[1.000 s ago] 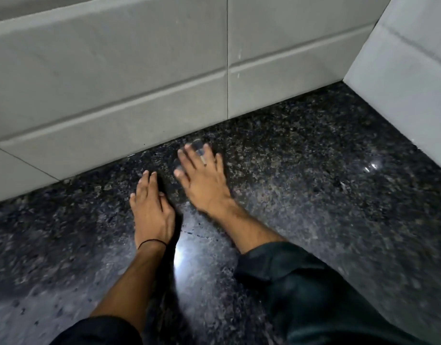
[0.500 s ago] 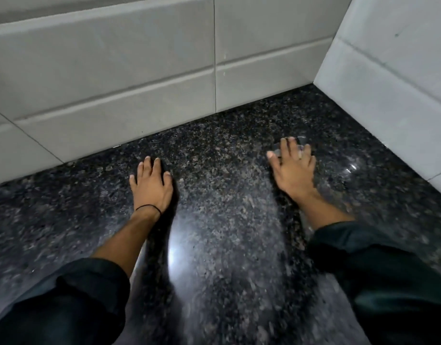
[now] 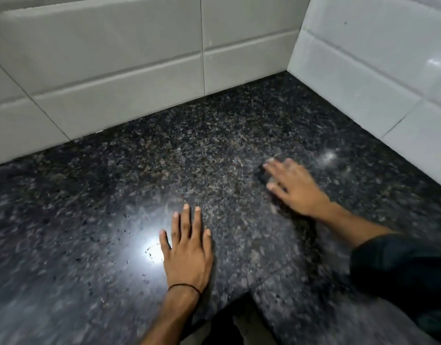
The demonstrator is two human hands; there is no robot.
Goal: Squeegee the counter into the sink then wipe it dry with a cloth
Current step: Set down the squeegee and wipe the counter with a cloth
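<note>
The right hand presses flat, fingers spread, on something small, dark and blurred against the speckled black polished granite surface, near the corner where the grey tiled back wall meets the white glossy tiled side wall; whether it is a cloth or a small squeegee cannot be told, and no sink is in view. The left hand, a thin black band at its wrist, lies open and flat on the stone beside a bright glare of reflected light, holding nothing and seemingly bracing. To do this step well, I would judge, keep the right palm's pressure even, draw overlapping strokes out of the corner along both wall joints so no film collects there, and work steadily towards wherever the sink lies, shifting the bracing hand onto stone not yet wiped.
</note>
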